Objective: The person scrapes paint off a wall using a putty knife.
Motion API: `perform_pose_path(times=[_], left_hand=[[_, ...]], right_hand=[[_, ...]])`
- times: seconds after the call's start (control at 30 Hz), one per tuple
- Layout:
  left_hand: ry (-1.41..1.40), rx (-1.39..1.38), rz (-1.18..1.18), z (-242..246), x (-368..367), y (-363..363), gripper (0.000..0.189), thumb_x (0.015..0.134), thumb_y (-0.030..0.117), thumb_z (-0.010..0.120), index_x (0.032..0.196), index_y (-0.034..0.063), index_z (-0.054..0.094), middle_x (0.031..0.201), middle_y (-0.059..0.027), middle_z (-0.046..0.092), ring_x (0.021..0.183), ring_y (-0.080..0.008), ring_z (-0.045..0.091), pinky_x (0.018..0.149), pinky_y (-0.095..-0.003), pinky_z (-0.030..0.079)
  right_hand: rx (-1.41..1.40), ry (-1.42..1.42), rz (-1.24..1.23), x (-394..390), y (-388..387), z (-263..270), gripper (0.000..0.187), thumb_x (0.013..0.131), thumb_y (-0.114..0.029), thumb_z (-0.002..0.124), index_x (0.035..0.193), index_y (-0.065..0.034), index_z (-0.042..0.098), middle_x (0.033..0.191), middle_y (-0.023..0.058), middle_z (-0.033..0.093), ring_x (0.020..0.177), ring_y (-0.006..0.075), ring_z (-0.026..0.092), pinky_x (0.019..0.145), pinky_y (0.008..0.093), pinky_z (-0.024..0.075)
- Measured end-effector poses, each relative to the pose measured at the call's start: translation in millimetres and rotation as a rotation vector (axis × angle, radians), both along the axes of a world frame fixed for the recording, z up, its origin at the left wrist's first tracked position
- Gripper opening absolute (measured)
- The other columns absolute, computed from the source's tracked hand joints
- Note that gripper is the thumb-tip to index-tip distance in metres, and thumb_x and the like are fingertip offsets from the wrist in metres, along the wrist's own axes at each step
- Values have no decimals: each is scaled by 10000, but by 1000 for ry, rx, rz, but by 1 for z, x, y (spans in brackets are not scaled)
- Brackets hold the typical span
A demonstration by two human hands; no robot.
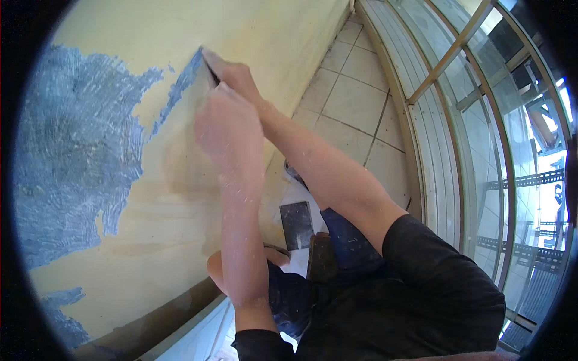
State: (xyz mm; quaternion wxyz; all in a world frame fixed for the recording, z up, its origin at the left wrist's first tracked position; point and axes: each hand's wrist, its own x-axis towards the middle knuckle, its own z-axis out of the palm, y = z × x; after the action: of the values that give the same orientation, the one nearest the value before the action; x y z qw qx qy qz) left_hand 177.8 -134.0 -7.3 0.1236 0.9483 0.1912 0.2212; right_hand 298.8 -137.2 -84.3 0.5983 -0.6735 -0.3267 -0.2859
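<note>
A yellowish painted wall (180,198) fills the left side, with a large ragged patch of bare blue-grey surface (86,140) and a narrow strip of the same colour higher up. At the strip's upper end, a flat scraper (213,76), partly covered by the fingers, meets the wall. My right hand (239,79) is closed around it, a finger extended along the tool. My left hand (230,122), motion-blurred, is closed just below and overlaps the tool's lower part; whether it grips the handle is hidden.
Sliding glass doors (483,113) and their track run along the right. Pale floor tiles (352,99) lie between track and wall. A dark rectangular piece (296,224) is on the floor by my legs. A brown baseboard (153,311) edges the wall at lower left.
</note>
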Motion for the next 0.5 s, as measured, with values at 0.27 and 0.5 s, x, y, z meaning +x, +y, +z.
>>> perform_pose_path(times=[0.27, 0.5], left_hand=[[-19, 52, -12, -8, 12, 1, 451, 1030, 251, 458, 840, -70, 710, 835, -303, 696, 837, -451, 710, 753, -532, 571], [-61, 34, -32, -9, 6, 5, 447, 1030, 247, 463, 843, -75, 711, 823, -290, 701, 799, -458, 706, 740, -533, 571]], right_hand=[[1, 224, 113, -4, 4, -7, 239, 933, -163, 547, 1142, -46, 559, 812, 234, 610, 746, 370, 647, 672, 402, 506], [-29, 139, 25, -6, -7, 3, 332, 903, -185, 595, 1166, 14, 563, 838, 243, 629, 765, 408, 650, 656, 409, 499]])
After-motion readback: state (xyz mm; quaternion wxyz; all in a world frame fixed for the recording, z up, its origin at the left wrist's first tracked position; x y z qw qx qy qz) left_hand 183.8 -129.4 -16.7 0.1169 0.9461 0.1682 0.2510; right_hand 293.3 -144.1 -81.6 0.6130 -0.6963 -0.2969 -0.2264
